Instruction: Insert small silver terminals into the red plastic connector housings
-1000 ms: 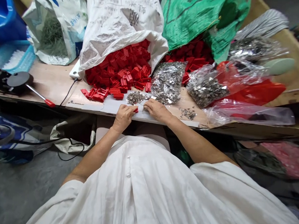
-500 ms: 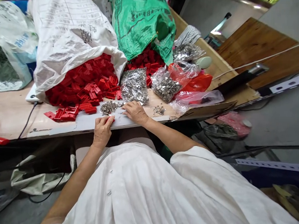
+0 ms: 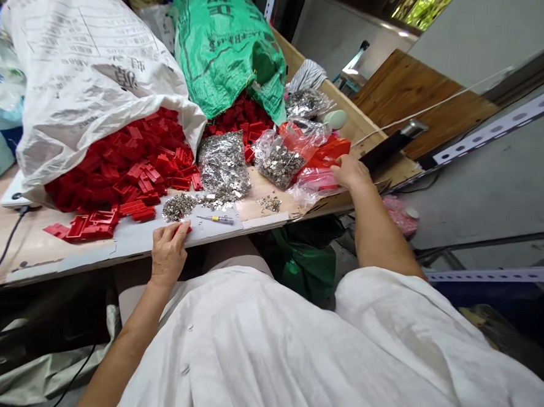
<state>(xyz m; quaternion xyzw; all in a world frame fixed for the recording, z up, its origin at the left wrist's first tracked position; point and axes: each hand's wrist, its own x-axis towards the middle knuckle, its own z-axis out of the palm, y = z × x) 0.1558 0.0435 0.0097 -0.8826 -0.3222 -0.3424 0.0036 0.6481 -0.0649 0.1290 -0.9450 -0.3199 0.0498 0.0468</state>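
Two hands apart: left hand point(image 3: 168, 251) pins red part point(image 3: 181, 227) at bench edge point(image 3: 126, 244); right hand point(image 3: 351, 172) grips pink bag point(image 3: 317, 182). Risk: tugged bag sweeps metal bits point(image 3: 269, 203) off edge.

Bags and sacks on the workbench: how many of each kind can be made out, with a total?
Woven sacks spilling red plastic parts: 2, the white sack and the green sack.
Clear bags of small metal parts: 3, one, one and one further back.
Clear bags with red contents by the right hand: 2, one and one.
Total: 7.
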